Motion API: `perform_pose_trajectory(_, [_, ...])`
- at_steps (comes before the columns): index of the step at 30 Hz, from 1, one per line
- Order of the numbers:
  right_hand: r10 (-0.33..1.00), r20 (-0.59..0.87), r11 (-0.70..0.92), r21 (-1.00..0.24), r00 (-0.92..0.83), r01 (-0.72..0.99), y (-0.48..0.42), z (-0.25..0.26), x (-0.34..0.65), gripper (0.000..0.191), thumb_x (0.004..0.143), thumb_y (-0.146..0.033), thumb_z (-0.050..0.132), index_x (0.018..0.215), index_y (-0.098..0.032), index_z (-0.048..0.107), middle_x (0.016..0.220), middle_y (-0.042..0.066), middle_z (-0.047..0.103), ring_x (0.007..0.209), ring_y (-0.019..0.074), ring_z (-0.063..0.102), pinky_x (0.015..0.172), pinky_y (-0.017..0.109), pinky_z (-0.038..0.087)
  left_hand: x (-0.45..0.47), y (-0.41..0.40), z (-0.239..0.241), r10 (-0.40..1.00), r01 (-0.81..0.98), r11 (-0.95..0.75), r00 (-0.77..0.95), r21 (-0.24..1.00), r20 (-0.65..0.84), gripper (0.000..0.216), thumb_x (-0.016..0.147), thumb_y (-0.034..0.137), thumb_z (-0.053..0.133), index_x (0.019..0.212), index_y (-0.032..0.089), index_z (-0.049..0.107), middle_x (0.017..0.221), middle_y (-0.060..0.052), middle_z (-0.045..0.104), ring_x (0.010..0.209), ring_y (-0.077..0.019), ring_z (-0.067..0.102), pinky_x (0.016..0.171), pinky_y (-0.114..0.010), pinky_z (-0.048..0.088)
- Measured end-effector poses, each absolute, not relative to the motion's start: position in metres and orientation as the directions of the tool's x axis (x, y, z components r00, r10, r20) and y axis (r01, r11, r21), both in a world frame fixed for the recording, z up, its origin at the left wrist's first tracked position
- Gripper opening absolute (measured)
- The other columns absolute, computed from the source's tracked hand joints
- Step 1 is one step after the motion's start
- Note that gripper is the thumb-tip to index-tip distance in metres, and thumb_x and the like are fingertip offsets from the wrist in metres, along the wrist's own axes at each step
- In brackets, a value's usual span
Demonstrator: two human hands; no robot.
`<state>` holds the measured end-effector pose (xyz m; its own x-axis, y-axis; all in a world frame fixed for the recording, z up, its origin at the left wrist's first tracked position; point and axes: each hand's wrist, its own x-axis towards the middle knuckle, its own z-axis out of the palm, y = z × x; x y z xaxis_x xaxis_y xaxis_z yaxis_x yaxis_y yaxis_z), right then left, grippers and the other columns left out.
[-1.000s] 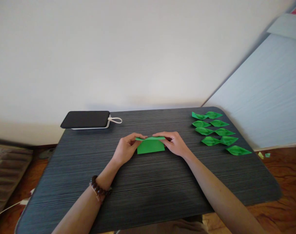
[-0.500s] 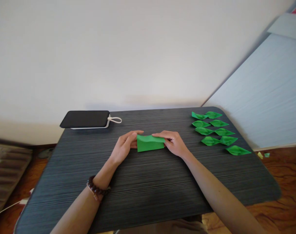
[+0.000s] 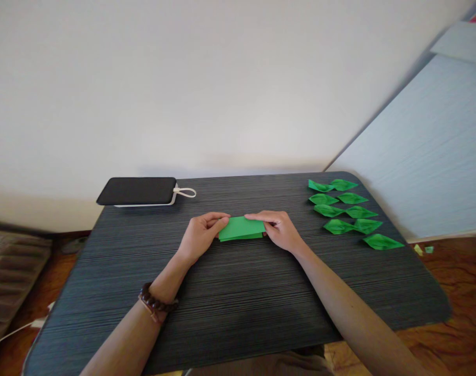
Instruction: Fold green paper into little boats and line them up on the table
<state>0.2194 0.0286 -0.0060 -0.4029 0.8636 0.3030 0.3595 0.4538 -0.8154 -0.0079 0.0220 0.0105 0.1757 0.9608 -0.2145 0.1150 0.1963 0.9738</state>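
Observation:
A green sheet of paper (image 3: 241, 228), folded over on itself, is held between my two hands just above the dark table (image 3: 238, 297). My left hand (image 3: 201, 234) pinches its left end, thumb on top and fingers behind. At the other end my right hand (image 3: 279, 228) grips the paper, its index finger lying along the top edge. The upper layer covers most of the lower one, whose front edge shows slightly below. Several folded green paper pieces (image 3: 339, 226), pointed at the ends, lie in rows to the right of my right hand.
At the back left of the table lies a black slab-shaped device (image 3: 138, 191) on a white base, with a white loop strap (image 3: 186, 192). A wall (image 3: 238, 89) stands behind the table, and a pale panel (image 3: 429, 146) is at the right. Small paper scraps (image 3: 418, 249) lie on the floor.
The paper's upper flap has come down toward me, now covering most of the lower layer. My left thumb has moved onto the paper's upper left corner; my right hand has hardly moved.

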Motion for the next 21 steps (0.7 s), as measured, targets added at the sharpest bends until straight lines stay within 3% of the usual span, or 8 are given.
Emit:
perform_pose_trajectory(4, [0.895, 0.228, 0.362, -0.872, -0.383, 0.328, 0.027, -0.007, 0.22, 0.043, 0.084, -0.008, 0.039, 0.112, -0.028, 0.065, 0.087, -0.001, 0.07, 0.055, 0.0091, 0.058, 0.055, 0.022, 0.045, -0.008, 0.023, 0.009, 0.958, 0.044, 0.237, 0.154, 0.971, -0.241, 0.037, 0.075, 0.041, 0.065, 0.1, 0.014, 0.067, 0.083, -0.005, 0.072, 0.067, -0.0148, 0.064, 0.062, -0.023, 0.05])
perform_pose_trajectory(9, [0.934, 0.164, 0.258, -0.924, -0.317, 0.282, 0.025, -0.003, 0.218, 0.043, 0.087, -0.019, 0.043, 0.129, -0.027, 0.05, 0.062, -0.004, 0.062, 0.048, 0.0107, 0.053, 0.051, 0.023, 0.044, -0.007, 0.024, 0.01, 0.952, -0.002, 0.276, 0.139, 0.961, -0.273, 0.038, 0.074, 0.042, 0.067, 0.097, 0.012, 0.068, 0.085, -0.008, 0.072, 0.073, -0.0172, 0.066, 0.068, -0.027, 0.053])
perform_pose_trajectory(14, [0.94, 0.139, 0.227, -0.937, -0.312, 0.267, 0.027, -0.003, 0.219, 0.032, 0.088, -0.024, 0.044, 0.113, -0.025, 0.064, 0.086, 0.001, 0.068, 0.057, 0.0116, 0.058, 0.055, 0.025, 0.046, -0.006, 0.023, 0.011, 0.959, -0.004, 0.267, 0.105, 0.964, -0.265, 0.036, 0.071, 0.043, 0.069, 0.09, 0.012, 0.068, 0.08, -0.006, 0.072, 0.07, -0.016, 0.066, 0.064, -0.024, 0.052])
perform_pose_trajectory(19, [0.94, 0.088, 0.156, -0.97, -0.331, 0.186, 0.027, 0.0, 0.221, 0.035, 0.091, -0.031, 0.04, 0.118, -0.023, 0.06, 0.077, 0.001, 0.068, 0.061, 0.0134, 0.06, 0.059, 0.026, 0.047, -0.006, 0.022, 0.009, 0.964, -0.011, 0.251, 0.088, 0.968, -0.249, 0.036, 0.071, 0.042, 0.069, 0.092, 0.013, 0.067, 0.08, -0.005, 0.073, 0.068, -0.0156, 0.066, 0.062, -0.023, 0.053])
perform_pose_trajectory(21, [0.936, 0.078, 0.139, -0.978, -0.343, 0.155, 0.026, 0.003, 0.219, 0.039, 0.093, -0.034, 0.033, 0.121, -0.023, 0.058, 0.084, 0.002, 0.069, 0.067, 0.0145, 0.061, 0.061, 0.026, 0.047, -0.005, 0.021, 0.008, 0.964, -0.01, 0.248, 0.1, 0.969, -0.246, 0.035, 0.072, 0.041, 0.069, 0.093, 0.013, 0.067, 0.08, -0.005, 0.073, 0.069, -0.0156, 0.067, 0.063, -0.023, 0.053])
